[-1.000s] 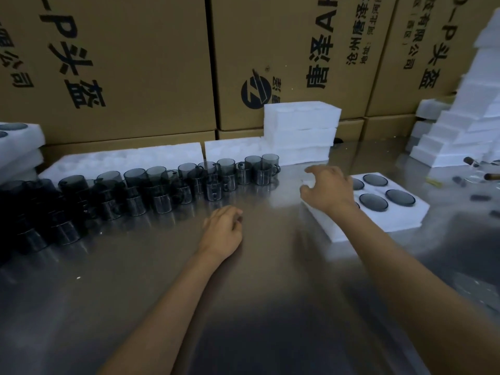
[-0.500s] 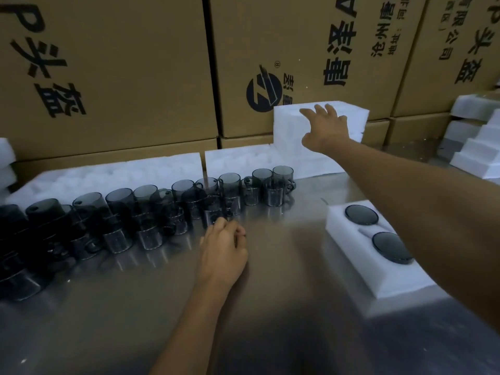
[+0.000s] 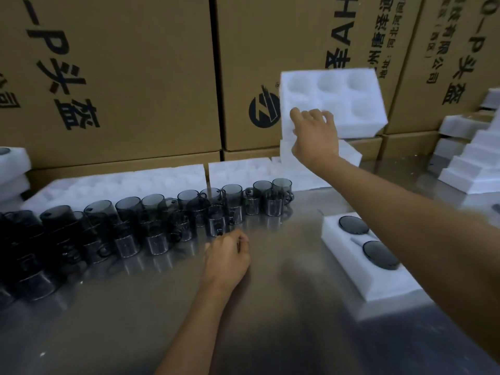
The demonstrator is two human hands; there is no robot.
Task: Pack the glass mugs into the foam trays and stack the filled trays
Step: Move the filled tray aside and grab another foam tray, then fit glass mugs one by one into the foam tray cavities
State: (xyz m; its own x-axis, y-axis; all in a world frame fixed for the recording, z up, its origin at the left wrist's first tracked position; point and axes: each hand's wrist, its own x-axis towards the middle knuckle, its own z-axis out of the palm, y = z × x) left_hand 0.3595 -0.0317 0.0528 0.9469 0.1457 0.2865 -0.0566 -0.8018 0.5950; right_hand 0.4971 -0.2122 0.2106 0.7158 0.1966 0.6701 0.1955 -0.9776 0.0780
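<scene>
Fingers (image 3: pixel 328 116) of our right hand (image 3: pixel 315 136) curl over the near edge of an empty foam tray (image 3: pixel 335 98), gripping it and holding it tilted in the air so its round pockets face us. Our left hand (image 3: pixel 227 259) rests on the counter (image 3: pixel 270 307) with its fingers loosely curled and nothing in them, just beside the nearest of the mugs (image 3: pixel 216 223).

Below the lifted tray, a short stack (image 3: pixel 349 155) of more foam sits at the back of the counter. From there the mugs, dark smoked glass, run in a crowded double row leftward across the counter to the frame's left edge, some touching one another. Behind them lie flat foam sheets (image 3: pixel 121 182) against the foot of the boxes (image 3: pixel 121 77).

To the right of our left hand, under our right forearm, a filled tray (image 3: pixel 378 280) lies on the counter; two dark mug mouths show in it, and the forearm hides the rest. Our arm crosses above it without touching, as far as we can tell.

Further out, stepped foam piles (image 3: pixel 470 163) stand at the right edge, and another foam stack (image 3: pixel 13 163) with a dark mug mouth in its top stands at the left edge. Tall cardboard boxes printed with black characters and a round logo wall off the whole back of the counter.
</scene>
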